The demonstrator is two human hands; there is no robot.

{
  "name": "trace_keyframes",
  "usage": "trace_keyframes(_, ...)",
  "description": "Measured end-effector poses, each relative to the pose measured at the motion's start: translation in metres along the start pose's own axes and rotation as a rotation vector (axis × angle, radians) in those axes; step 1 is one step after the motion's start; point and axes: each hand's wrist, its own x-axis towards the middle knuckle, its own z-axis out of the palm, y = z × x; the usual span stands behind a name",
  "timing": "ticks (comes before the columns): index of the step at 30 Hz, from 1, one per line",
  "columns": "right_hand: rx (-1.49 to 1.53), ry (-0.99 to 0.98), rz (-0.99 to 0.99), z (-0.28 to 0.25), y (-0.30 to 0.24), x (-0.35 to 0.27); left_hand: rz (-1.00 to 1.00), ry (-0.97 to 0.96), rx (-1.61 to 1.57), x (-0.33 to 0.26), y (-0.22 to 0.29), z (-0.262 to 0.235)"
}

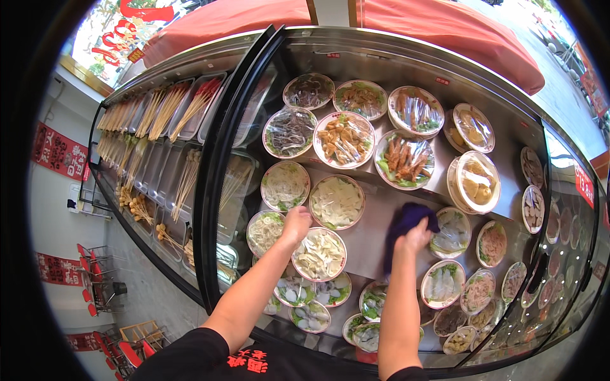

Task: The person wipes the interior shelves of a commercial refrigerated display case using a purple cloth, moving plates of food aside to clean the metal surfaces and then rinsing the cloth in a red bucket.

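I am reaching into a refrigerated display case with stepped steel shelves (375,209). My right hand (416,238) grips a dark purple cloth (406,222) pressed on the bare steel of the middle shelf, between wrapped plates. My left hand (297,224) rests fingers-down on the rim of a wrapped plate of pale sliced food (321,254), with another pale plate (337,202) just beyond it. Many round plates of food covered in clear film fill the shelves around both hands.
The case's black-framed curved glass door (219,171) stands to my left. Behind it, metal trays hold many skewers (165,108). More wrapped plates (406,159) sit on the upper shelf and at the right end (534,209). Red chairs (95,279) stand on the floor, lower left.
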Motion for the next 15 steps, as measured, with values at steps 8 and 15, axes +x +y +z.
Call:
trace_keyframes(8,-0.450,0.293,-0.595,0.077,0.046,-0.014,-0.244,-0.159,-0.342,0.011,0.022,0.010)
trace_keyframes(15,-0.584,0.173,-0.666,0.077,0.067,-0.025,-0.156,-0.109,-0.444,-0.013,0.049,-0.018)
